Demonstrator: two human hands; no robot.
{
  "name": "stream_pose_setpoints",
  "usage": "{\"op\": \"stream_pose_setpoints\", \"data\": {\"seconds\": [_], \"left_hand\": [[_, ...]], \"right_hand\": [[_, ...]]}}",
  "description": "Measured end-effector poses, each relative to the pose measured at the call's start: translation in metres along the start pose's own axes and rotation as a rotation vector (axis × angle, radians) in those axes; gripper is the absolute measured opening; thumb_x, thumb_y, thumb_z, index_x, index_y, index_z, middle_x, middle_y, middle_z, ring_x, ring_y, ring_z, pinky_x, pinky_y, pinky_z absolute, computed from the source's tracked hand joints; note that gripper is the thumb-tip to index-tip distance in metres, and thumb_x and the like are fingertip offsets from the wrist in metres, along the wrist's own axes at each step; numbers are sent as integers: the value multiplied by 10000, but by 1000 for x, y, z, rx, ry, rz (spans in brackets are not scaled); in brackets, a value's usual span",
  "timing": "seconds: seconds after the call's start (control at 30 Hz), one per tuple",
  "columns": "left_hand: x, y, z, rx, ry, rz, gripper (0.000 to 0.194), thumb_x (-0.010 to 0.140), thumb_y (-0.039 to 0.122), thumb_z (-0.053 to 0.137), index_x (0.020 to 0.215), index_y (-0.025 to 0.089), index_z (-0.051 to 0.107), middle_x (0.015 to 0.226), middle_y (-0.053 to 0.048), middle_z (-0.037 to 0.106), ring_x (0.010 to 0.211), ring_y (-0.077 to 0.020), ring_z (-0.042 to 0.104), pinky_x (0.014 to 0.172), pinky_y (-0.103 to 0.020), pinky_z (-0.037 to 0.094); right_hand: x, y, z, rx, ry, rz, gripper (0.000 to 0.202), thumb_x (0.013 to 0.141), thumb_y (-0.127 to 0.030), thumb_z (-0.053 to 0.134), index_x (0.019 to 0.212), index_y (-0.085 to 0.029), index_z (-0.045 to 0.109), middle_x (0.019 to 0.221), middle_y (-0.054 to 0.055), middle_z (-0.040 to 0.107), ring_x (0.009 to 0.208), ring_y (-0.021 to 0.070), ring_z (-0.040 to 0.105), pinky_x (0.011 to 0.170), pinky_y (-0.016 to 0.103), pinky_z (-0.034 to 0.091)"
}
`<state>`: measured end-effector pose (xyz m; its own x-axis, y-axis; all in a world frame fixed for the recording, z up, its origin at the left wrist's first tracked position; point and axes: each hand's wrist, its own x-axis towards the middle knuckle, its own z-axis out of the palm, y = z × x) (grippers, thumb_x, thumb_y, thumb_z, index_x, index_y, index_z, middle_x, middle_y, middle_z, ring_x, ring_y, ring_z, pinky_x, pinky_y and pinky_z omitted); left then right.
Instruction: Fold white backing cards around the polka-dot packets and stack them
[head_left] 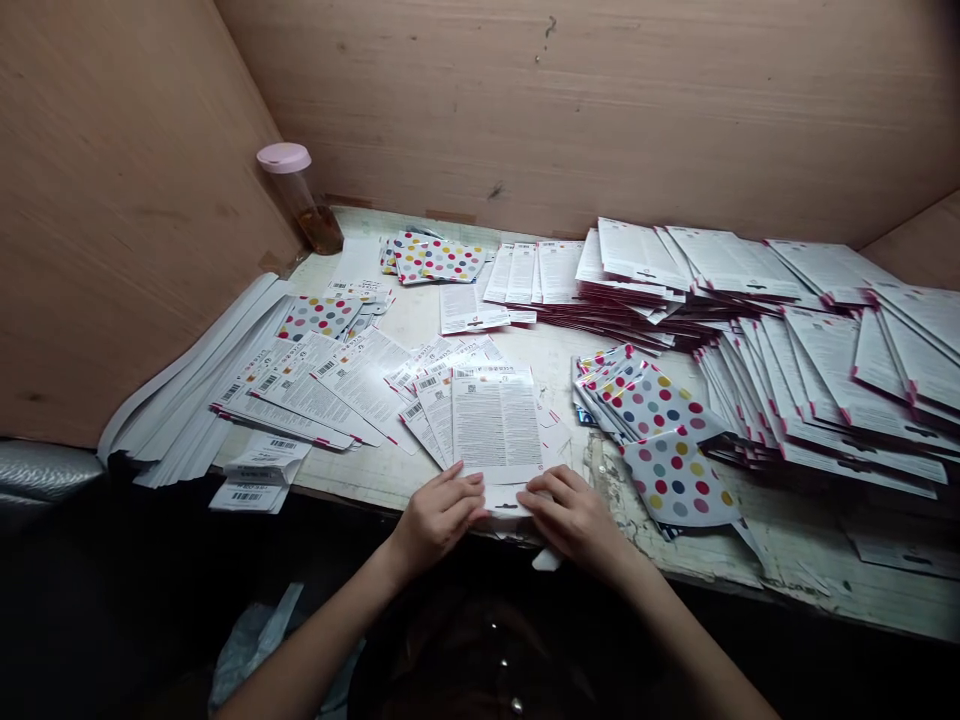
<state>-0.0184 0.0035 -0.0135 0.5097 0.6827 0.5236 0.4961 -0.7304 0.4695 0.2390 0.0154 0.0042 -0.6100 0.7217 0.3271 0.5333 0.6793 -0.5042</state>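
Observation:
In the head view a white printed card lies at the table's near edge, its hang-hole end towards me. My left hand has its fingers closed on the left corner of that end. At the right corner my right hand is closed in the same way. A small white piece sticks out under my right hand; its kind is unclear. Under and beyond the card, several similar barcoded cards are fanned out. Polka-dot packets lie to the right of my right hand.
Tall stacks of printed cards fill the back and right. More polka-dot packets lie at the back. A lidded bottle leans in the left corner. Long white strips and folded barcode labels sit left. Wooden panels enclose the table.

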Motion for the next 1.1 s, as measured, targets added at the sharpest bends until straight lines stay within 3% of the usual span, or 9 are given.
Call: {"op": "stream_pose_setpoints", "data": {"seconds": [0.2, 0.3, 0.43, 0.67, 0.73, 0.83, 0.9, 0.97, 1.1], "left_hand": [[7, 10, 9, 160, 161, -229, 264, 897, 97, 524, 1123, 182, 632, 1099, -123, 688, 996, -230, 661, 826, -387, 588], [9, 6, -4, 230, -52, -94, 313, 887, 159, 563, 1193, 189, 623, 1206, -116, 672, 1195, -301, 571, 979, -502, 510], [9, -12, -25, 277, -263, 211, 340, 908, 88, 487, 1231, 109, 592, 1208, -137, 677, 1183, -260, 600, 964, -398, 542], [34, 0, -47, 346, -102, 472, 372, 890, 48, 457, 1238, 77, 583, 1074, -143, 729, 1077, -243, 666, 924, -349, 561], [41, 12, -49, 305, 68, 342, 455, 884, 91, 509, 1338, 127, 510, 1162, -121, 696, 1184, -254, 599, 1023, -413, 492], [48, 19, -37, 272, 356, -185, 644, 861, 261, 616, 1449, 212, 357, 1369, -142, 533, 1310, -312, 463, 1073, -535, 400], [55, 14, -21, 260, 357, -538, 698, 854, 413, 615, 1456, 190, 340, 1452, -185, 402, 1345, -357, 386, 1058, -574, 381], [67, 3, -4, 259, 243, -693, 740, 834, 522, 595, 1421, 119, 395, 1457, -221, 362, 1348, -386, 342, 1068, -578, 346], [110, -34, 9, 190, 254, -938, 907, 738, 537, 684, 1437, 66, 351, 1475, -250, 317, 1360, -407, 275, 1117, -561, 222]], "right_hand": [[12, -3, 30, -14, 223, 225, 188, 944, -191, 496, 1009, -186, 672, 909, 99, 607, 823, 200, 572, 718, 345, 534], [8, -9, 32, -148, 231, 190, 239, 936, -160, 484, 1062, -200, 683, 1086, 150, 604, 1028, 284, 542, 830, 472, 509], [3, -13, 23, -218, 77, 95, 302, 903, -161, 541, 1192, -166, 627, 1292, 168, 555, 1268, 325, 434, 994, 521, 452], [29, -30, 14, -404, 92, -65, 487, 872, -165, 553, 1330, -11, 501, 1371, 255, 507, 1332, 361, 416, 1026, 514, 455], [39, -32, 0, -466, 197, -101, 501, 882, -65, 460, 1381, -27, 453, 1318, 223, 571, 1303, 323, 466, 991, 467, 496], [57, -6, -48, -492, 401, -123, 541, 902, -31, 422, 1434, -123, 404, 1262, 150, 633, 1204, 236, 569, 947, 385, 528], [73, 34, -90, -573, 520, -45, 505, 915, -54, 435, 1407, -165, 456, 1272, 130, 630, 1166, 225, 581, 961, 389, 505], [93, 83, -132, -694, 526, 217, 426, 931, -86, 413, 1316, -180, 568, 1275, 111, 629, 1193, 264, 529, 997, 443, 448], [132, 151, -176, -753, 296, 509, 463, 883, -92, 450, 1322, -190, 558, 1356, 130, 554, 1299, 361, 369, 1062, 636, 240]]}}
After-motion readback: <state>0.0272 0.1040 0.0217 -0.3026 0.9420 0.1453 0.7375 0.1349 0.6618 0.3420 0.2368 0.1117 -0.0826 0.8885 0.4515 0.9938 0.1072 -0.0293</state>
